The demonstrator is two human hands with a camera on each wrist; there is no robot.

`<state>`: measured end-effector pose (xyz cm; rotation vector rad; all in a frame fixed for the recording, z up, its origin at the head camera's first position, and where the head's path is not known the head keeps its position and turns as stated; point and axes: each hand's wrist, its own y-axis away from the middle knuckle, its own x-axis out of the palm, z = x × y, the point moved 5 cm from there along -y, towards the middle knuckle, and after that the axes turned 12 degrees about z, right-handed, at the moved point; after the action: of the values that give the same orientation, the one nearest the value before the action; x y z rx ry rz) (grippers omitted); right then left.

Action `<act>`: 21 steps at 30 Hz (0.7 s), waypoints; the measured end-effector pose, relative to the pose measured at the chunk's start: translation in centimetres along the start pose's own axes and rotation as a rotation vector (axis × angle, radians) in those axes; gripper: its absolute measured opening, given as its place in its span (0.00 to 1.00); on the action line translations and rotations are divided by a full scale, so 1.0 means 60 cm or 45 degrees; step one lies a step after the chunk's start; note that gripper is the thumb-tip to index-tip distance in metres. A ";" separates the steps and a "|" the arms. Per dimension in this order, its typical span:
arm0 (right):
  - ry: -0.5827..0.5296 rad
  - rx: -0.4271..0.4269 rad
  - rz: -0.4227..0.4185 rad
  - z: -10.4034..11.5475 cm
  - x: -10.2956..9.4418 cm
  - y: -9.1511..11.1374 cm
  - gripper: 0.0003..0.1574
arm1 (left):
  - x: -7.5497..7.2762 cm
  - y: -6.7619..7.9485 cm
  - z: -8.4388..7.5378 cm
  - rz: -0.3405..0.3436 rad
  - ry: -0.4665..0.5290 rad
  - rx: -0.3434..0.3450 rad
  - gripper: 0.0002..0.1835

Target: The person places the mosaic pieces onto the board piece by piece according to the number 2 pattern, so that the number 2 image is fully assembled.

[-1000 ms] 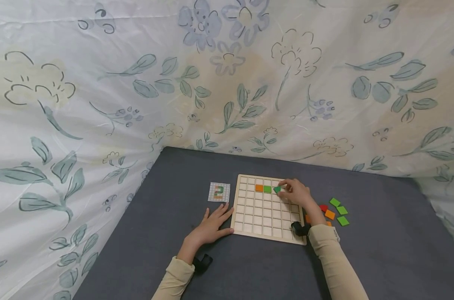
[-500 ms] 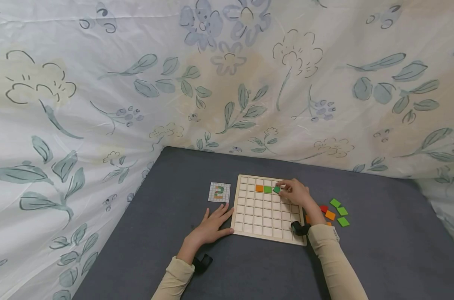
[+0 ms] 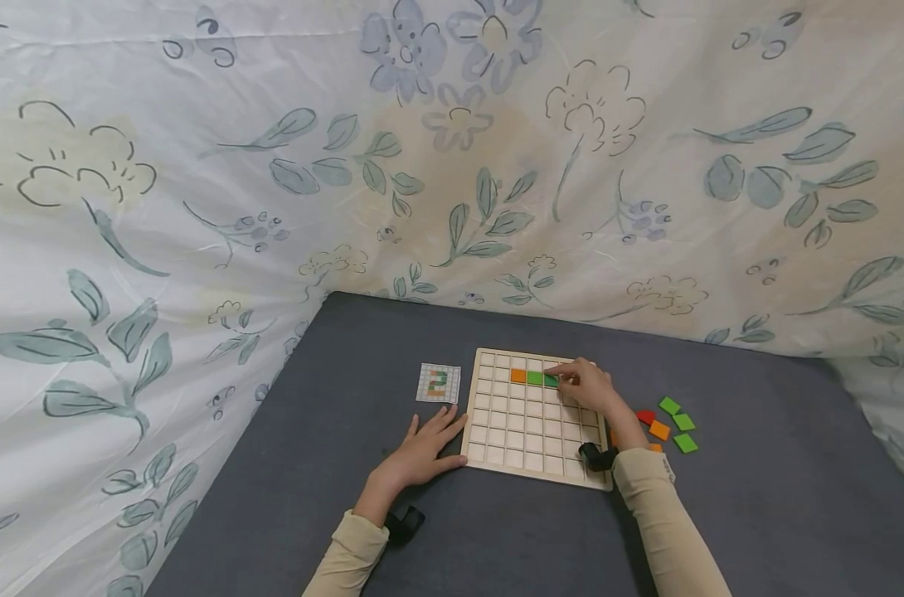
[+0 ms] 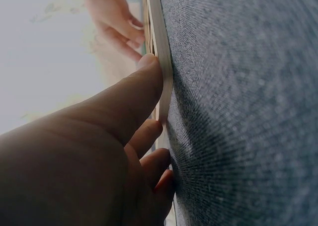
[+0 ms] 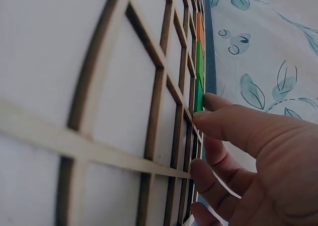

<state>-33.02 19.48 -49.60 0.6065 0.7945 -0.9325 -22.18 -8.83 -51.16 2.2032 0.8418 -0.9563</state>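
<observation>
A wooden grid board (image 3: 522,474) lies on the table. My right hand (image 3: 588,385) is over its far right part, thumb and index finger pinching the right end of a dark green square tile (image 3: 551,381). That tile (image 5: 198,94) lies nearly flat at its cell in the right wrist view, partly covered by the fingertips. To its left, a light green tile (image 3: 534,378) and an orange tile (image 3: 518,376) sit in the same row. My left hand (image 3: 420,452), fingers spread, rests at the board's left edge; its thumb (image 4: 134,97) touches the rim in the left wrist view.
A small pattern card (image 3: 438,383) with a coloured grid lies left of the board. Loose tiles lie right of it: several green ones (image 3: 683,422), a red one (image 3: 646,416) and orange ones (image 3: 659,429), some partly behind the right forearm. A floral cloth (image 3: 452,166) hangs behind the table.
The dark green tile has gone from tilted in my right fingers to lying nearly flat beside the light green one. The left hand has stayed in place.
</observation>
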 end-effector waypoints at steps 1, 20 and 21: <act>-0.002 0.006 -0.003 -0.001 0.000 0.000 0.21 | 0.000 0.000 -0.001 0.002 0.000 -0.001 0.37; -0.043 0.070 -0.042 -0.007 -0.002 0.025 0.22 | 0.000 0.000 0.001 -0.002 -0.006 0.002 0.37; -0.033 0.072 -0.050 -0.006 -0.004 0.027 0.23 | 0.000 0.000 0.001 -0.002 -0.008 0.003 0.37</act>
<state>-31.81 20.61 -49.39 0.6286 0.7616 -0.9995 -22.22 -8.88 -51.21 2.2006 0.8405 -0.9648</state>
